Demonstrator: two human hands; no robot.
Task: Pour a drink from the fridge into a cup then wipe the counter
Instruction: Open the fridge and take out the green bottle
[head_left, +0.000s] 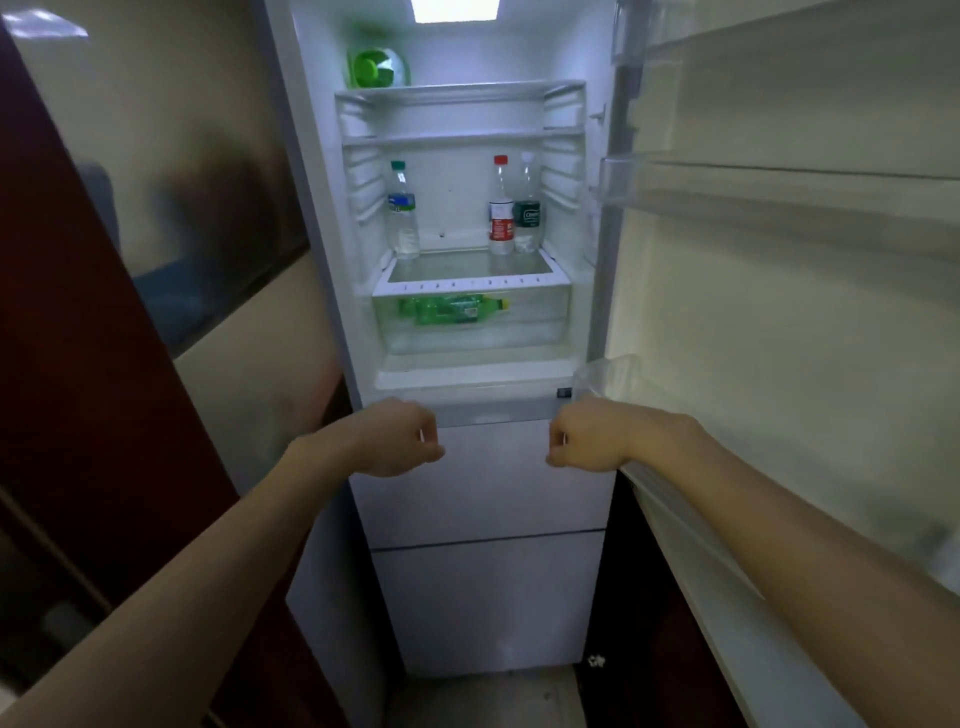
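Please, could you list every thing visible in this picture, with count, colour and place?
fridge: one, white, ahead, upper door open rightward
container: one, green, top shelf, left
green-capped bottle: one, clear, glass shelf, left
red-capped bottle: one, clear, red label, glass shelf, right
dark-labelled bottle: one, clear, right of the red-capped one
lying bottles: count unclear, green, clear drawer
left hand: one, fingers curled, empty, before fridge
right hand: one, fingers curled, empty, near door

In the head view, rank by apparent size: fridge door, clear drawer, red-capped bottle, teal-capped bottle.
Largest: fridge door, also nearest the camera.
Then: clear drawer.
Smallest: red-capped bottle and teal-capped bottle, which look alike, so unranked.
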